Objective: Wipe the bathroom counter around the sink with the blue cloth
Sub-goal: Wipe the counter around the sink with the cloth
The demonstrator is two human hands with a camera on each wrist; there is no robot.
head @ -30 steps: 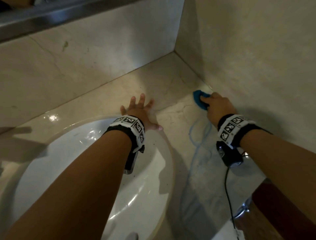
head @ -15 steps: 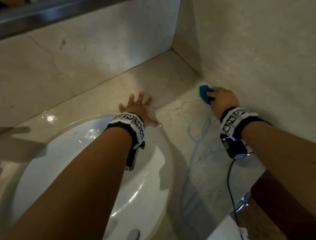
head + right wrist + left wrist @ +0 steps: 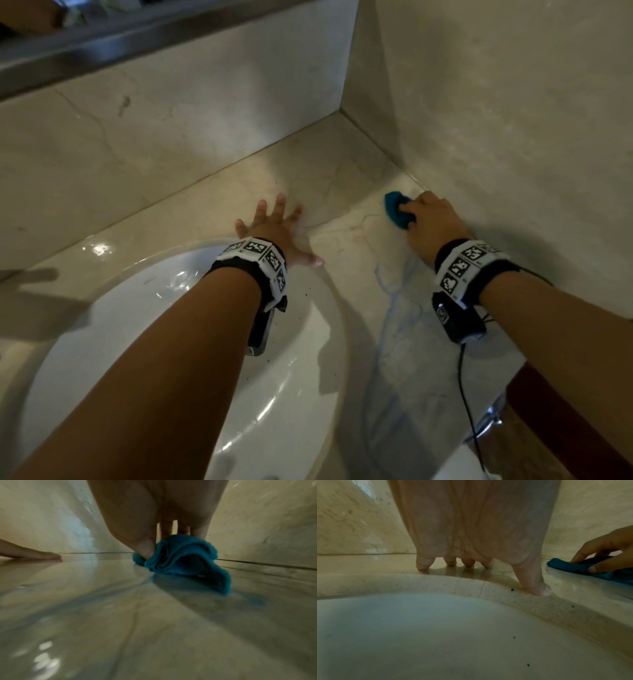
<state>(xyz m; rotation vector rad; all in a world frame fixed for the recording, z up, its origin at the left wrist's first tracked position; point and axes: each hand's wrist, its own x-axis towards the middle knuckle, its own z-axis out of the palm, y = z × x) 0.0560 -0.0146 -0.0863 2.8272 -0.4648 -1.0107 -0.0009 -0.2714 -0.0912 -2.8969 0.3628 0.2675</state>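
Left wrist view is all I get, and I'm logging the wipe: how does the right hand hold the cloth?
Observer: The right hand pinches the cloth bunched in folds, thumb on one side, fingers on top.
Operator: Where on the counter?
Observer: On the counter beside the side wall, short of the back corner.
Operator: Any residue?
Observer: Bluish streaks run from the cloth toward the front edge.

You see a fluffy terry blue cloth (image 3: 185, 557) on a glossy, veined marble-look counter (image 3: 346, 178), wet and streaked; the sink (image 3: 178, 342) is smooth, shiny white ceramic; the walls (image 3: 513, 102) look duller stone.
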